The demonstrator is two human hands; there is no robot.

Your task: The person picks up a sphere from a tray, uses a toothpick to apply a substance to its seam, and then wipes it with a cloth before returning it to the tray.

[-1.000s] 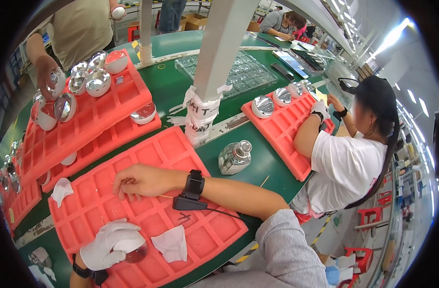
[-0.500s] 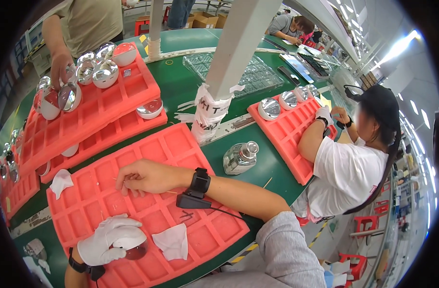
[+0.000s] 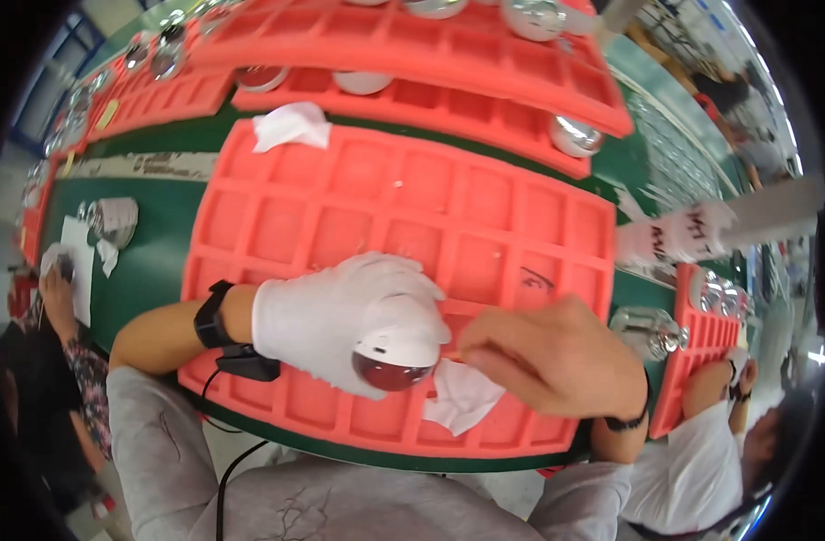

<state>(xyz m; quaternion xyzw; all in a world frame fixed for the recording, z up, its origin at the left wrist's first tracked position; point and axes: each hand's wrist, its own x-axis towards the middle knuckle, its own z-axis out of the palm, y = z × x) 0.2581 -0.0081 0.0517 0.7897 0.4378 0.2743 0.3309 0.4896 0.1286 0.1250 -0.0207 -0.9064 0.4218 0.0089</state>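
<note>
My gloved left hand (image 3: 340, 316) is wrapped round a ball-shaped device (image 3: 392, 356) with a white shell and a glossy dark red face. It holds the device low over a pink foam tray (image 3: 277, 185) with rectangular compartments. Just to the right, my bare right hand (image 3: 557, 361) is closed in a pinch, smeared by motion. A thin stick (image 3: 456, 357) seems to be between its fingers, with only a hint of the tip showing near the device. A white cloth (image 3: 462, 395) lies on the tray below the two hands.
Another white cloth (image 3: 291, 126) lies at the tray's far left edge. Stacked pink trays (image 3: 412, 45) with shiny balls stand beyond. A glass bottle (image 3: 647, 332) is on the right, near a co-worker's tray (image 3: 678, 379). A jar (image 3: 116, 221) stands left. A post (image 3: 773, 216) rises at right.
My view has swung left and down over the tray. My right hand has come from the tray's far side to beside the device, which my left hand still holds.
</note>
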